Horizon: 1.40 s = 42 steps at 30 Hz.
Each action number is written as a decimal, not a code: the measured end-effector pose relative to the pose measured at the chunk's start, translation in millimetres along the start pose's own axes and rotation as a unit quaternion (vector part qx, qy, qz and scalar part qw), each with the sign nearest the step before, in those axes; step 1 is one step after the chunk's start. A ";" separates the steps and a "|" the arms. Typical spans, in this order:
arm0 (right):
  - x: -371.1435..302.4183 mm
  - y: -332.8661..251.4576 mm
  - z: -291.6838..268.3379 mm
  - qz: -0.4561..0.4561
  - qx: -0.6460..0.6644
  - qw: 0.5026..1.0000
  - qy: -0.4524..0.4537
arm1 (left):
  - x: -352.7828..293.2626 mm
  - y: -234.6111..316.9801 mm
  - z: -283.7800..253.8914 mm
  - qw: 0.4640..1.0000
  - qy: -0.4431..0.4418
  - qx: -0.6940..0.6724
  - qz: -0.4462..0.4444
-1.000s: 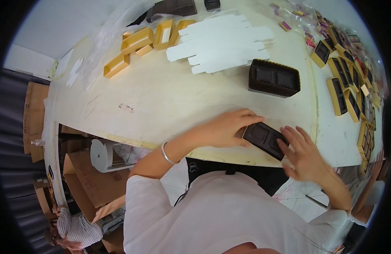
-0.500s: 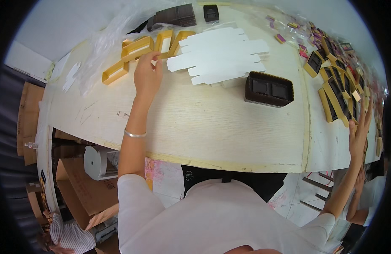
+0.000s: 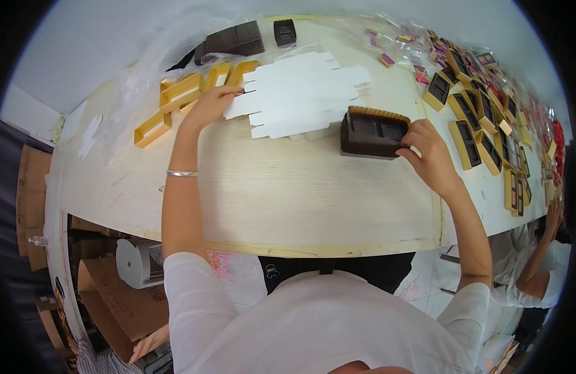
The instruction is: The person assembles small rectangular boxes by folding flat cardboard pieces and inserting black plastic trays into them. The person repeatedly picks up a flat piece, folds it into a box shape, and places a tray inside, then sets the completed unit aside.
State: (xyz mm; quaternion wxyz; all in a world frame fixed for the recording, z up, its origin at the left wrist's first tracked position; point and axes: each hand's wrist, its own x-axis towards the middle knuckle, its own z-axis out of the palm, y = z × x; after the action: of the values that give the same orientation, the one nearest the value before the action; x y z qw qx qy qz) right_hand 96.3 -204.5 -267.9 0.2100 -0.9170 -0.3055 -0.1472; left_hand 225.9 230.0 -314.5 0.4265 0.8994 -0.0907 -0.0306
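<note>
Hands (image 3: 428, 156) shifted, trays (image 3: 374, 129) at right one

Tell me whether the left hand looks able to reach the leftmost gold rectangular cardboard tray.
Probably yes: the left hand is close, at the edge of the white flat cardboard sheets, and nothing seems to block the tray.

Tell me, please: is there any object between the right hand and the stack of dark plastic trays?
Nothing visible stands between them: the right hand has its fingertips at the right end of the stack of dark plastic trays.
</note>
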 end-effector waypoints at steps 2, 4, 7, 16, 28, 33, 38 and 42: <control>1.4 0.4 -1.7 0.019 0.036 0.999 0.024 | -14.7 18.3 -7.4 0.998 0.038 0.045 -0.025; 0.2 3.9 -1.1 0.019 0.071 0.995 0.069 | -28.9 18.8 -14.0 0.991 0.052 0.112 -0.042; -7.4 -6.5 -9.0 0.118 0.171 0.964 0.164 | -61.6 -11.3 -29.1 0.972 0.091 0.217 0.003; -94.1 -9.0 -31.6 0.226 0.515 0.825 0.048 | -248.4 15.4 24.1 0.956 0.067 0.250 0.135; -92.3 -21.5 -9.9 0.288 0.489 0.809 -0.152 | -199.1 141.8 155.5 0.929 0.004 0.226 0.292; -96.8 -40.7 12.5 0.274 0.383 0.879 -0.075 | -154.6 139.7 171.8 0.954 -0.152 0.092 0.241; -95.9 -47.4 29.8 0.201 0.180 0.963 -0.006 | -156.3 146.4 188.0 0.957 -0.139 0.108 0.230; -95.2 -22.5 1.8 0.006 0.251 0.963 -0.093 | -153.1 145.1 182.4 0.960 -0.177 0.071 0.204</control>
State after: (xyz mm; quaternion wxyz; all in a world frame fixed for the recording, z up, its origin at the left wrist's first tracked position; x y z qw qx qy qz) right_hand 9.3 -234.8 -300.7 0.4050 -0.8463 -0.3454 0.0218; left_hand 31.6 30.1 -321.5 0.3361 0.8700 -0.3480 -0.0948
